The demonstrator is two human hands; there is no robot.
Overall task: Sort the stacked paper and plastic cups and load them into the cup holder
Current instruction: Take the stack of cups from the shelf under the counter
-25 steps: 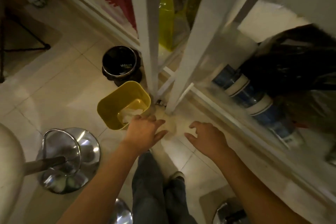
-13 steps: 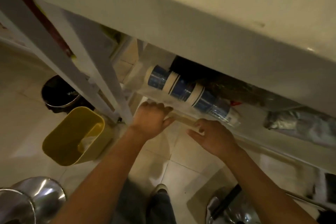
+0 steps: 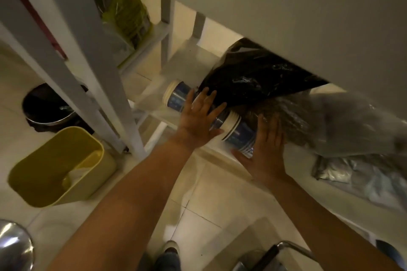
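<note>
Overhead, a pale table [image 3: 286, 6] underside; beneath it a low white shelf [image 3: 187, 61] carrying the stock. Crammed on that shelf: a clear plastic bag [image 3: 343, 123] of brownish contents and a black bag [image 3: 253, 77], both leaning onto the stacked cups [image 3: 236, 132]. Down on the tiled floor [image 3: 220, 193], a yellow bin [image 3: 61, 167] and a black bin [image 3: 46, 105], well apart from the hands.

Lying on its side along the shelf's front edge, just under the bags: one long sleeve of nested cups, blue with white rims, seemingly paper, possibly wrapped in clear film. No plastic cups or cup holder in view.

Left hand [image 3: 198, 121] laid over the sleeve's middle, fingers spread and straight, touching rather than clasping. Right hand [image 3: 266, 152] flat against the near end, grip likewise spread. Probably placed so to steady both ends and draw the sleeve out from under the bags without it buckling or separating.
</note>
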